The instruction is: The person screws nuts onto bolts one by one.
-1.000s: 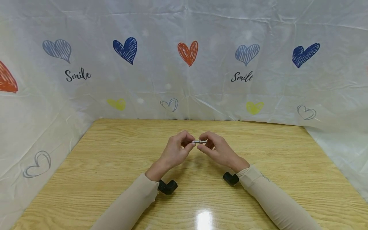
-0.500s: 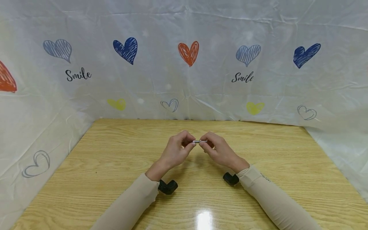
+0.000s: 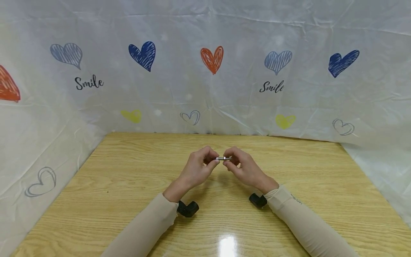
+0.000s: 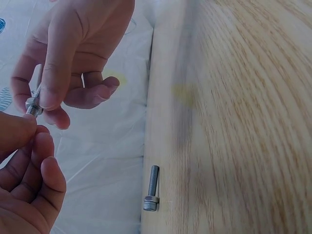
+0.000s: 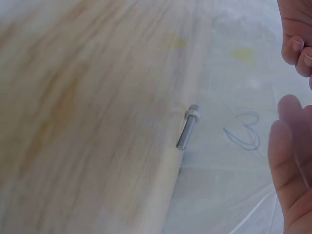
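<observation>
Above the table, a small silver bolt (image 3: 220, 158) lies sideways between the two hands in the head view. My left hand (image 3: 197, 169) pinches its left end between thumb and index finger, hiding the head. A hex nut (image 4: 33, 103) sits partway along the shank. My right hand (image 3: 244, 169) has its thumb and index finger on either side of this nut, other fingers loosely curled. In the left wrist view the bare shank end sticks out past the nut, beside the right thumb (image 4: 52, 92).
Another bolt (image 4: 152, 183) with a nut on it lies near the far edge of the wooden table (image 3: 128, 171), showing only in the wrist views. Behind stands a white sheet (image 3: 237, 89) printed with hearts. Black curved pieces (image 3: 188, 208) sit at both wrists.
My right thumb and index finger have shifted about the nut, with the thumb rising, then dropping slightly. The nut shows more plainly now. My left hand keeps its hold on the bolt.
</observation>
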Demonstrator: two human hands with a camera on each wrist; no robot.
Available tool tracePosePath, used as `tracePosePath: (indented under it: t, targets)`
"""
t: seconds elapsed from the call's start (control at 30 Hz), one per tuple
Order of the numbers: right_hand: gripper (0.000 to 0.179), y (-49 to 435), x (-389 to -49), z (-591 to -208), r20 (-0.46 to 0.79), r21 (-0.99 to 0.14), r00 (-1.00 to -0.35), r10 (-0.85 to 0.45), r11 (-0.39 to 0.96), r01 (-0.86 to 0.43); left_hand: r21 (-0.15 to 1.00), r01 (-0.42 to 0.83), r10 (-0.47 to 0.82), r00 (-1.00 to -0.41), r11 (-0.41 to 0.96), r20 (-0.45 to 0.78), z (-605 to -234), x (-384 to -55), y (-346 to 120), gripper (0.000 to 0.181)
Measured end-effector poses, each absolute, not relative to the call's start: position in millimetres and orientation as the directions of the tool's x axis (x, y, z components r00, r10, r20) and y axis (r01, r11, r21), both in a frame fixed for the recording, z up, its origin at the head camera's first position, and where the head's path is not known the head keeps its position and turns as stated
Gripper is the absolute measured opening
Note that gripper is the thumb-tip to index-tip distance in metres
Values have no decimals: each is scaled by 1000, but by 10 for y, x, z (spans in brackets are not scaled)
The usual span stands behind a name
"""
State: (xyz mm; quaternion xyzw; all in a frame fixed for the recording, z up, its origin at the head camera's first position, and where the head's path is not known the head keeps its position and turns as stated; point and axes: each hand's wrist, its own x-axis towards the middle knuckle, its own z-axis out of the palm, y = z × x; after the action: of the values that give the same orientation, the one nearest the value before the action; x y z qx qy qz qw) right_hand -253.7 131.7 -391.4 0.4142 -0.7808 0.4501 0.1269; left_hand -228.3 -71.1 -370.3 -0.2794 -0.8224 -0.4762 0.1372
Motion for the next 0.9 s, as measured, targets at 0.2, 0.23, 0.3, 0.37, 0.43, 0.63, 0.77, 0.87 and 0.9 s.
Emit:
tracePosePath:
  t: [0.2, 0.23, 0.3, 0.37, 0.43, 0.63, 0.77, 0.87, 0.9]
  targets:
    - [8, 1332, -2532, -3910, 526, -607, -646, -553, 288, -741, 700, 600, 336, -799, 388, 499, -3718, -2291, -709, 6]
    - [8, 1334, -2528, -3908, 519, -613, -654, -551, 294, -734, 700, 601, 337, -798, 387, 499, -3722, -2292, -709, 6]
    - [10, 1333, -2524, -3908, 516, -619, -665, -541, 301, -725, 701, 600, 339, -799, 386, 497, -3726, -2291, -711, 6]
    - [17, 1332, -2522, -3912, 523, -618, -664, -534, 299, -727, 702, 597, 337, -801, 388, 495, -3729, -2288, -713, 6]
    - [22, 1328, -2523, -3917, 537, -611, -654, -533, 288, -737, 703, 595, 334, -803, 390, 494, -3729, -2284, -715, 6]
    - [14, 1318, -2534, -3932, 555, -600, -626, -548, 257, -757, 698, 600, 337, -799, 391, 498, -3737, -2287, -715, 6]
    - [8, 1317, -2535, -3939, 527, -606, -646, -552, 290, -741, 696, 602, 336, -798, 391, 501, -3732, -2286, -712, 7]
    - [11, 1310, -2491, -3887, 499, -623, -674, -544, 316, -716, 696, 603, 335, -797, 390, 503, -3726, -2283, -712, 6]
    - [13, 1311, -2485, -3882, 498, -626, -680, -539, 319, -711, 695, 603, 335, -797, 391, 502, -3726, -2283, -713, 6]
